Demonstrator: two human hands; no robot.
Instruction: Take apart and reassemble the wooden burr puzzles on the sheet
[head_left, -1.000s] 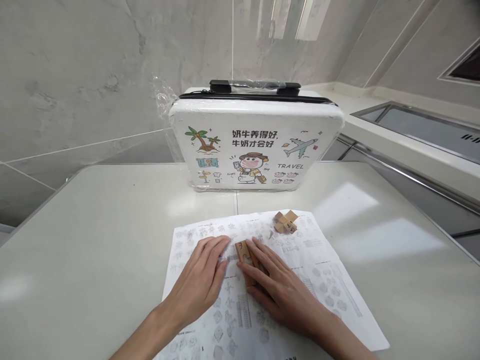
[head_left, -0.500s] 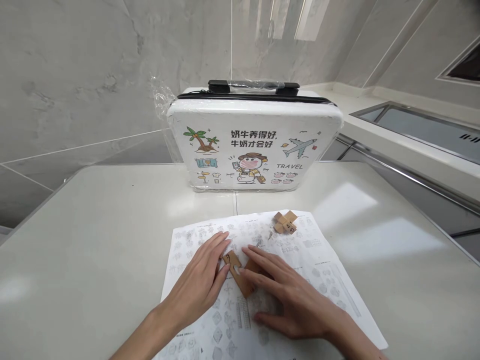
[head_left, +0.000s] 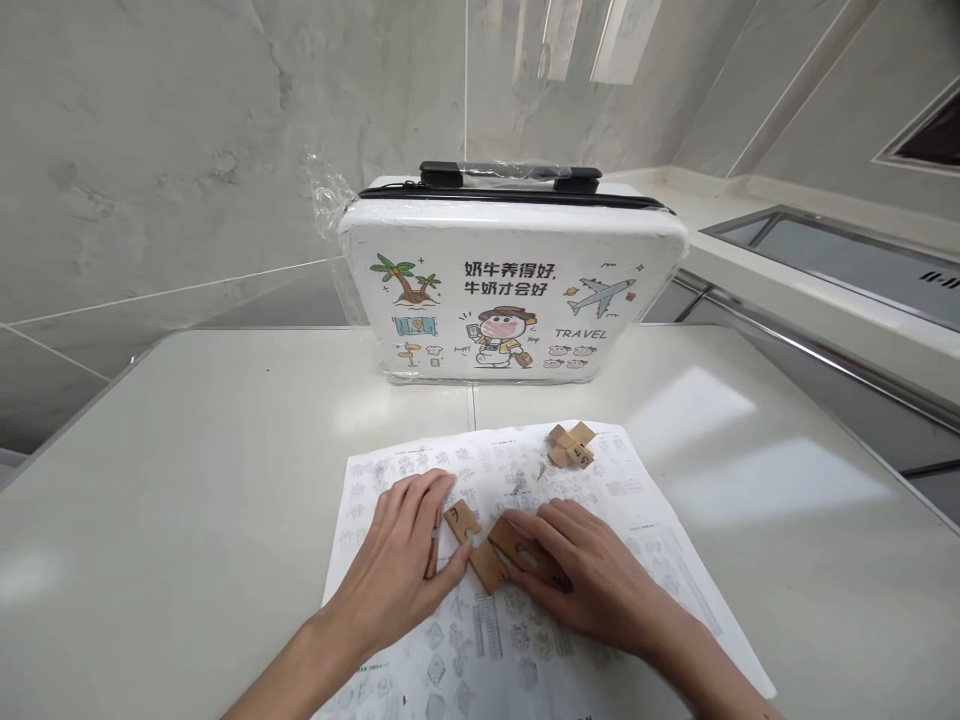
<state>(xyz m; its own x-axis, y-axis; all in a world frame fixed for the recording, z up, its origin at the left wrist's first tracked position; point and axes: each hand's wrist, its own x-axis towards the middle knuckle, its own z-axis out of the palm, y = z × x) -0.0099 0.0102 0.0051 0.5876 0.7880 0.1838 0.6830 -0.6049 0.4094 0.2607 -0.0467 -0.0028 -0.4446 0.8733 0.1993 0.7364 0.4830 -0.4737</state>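
A notched wooden block [head_left: 487,567] slants far-left to near-right beside the spread left hand [head_left: 401,545]; the right hand [head_left: 589,575] seemingly pinches another block [head_left: 508,538].

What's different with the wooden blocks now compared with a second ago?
The marked wooden block has slid left toward the left hand, out from under the right hand. A second block, partly under the right hand, now lies at an angle to it. A strip of wood now shows beside the left hand. The cross-shaped wooden piece, paper and white case stayed put.
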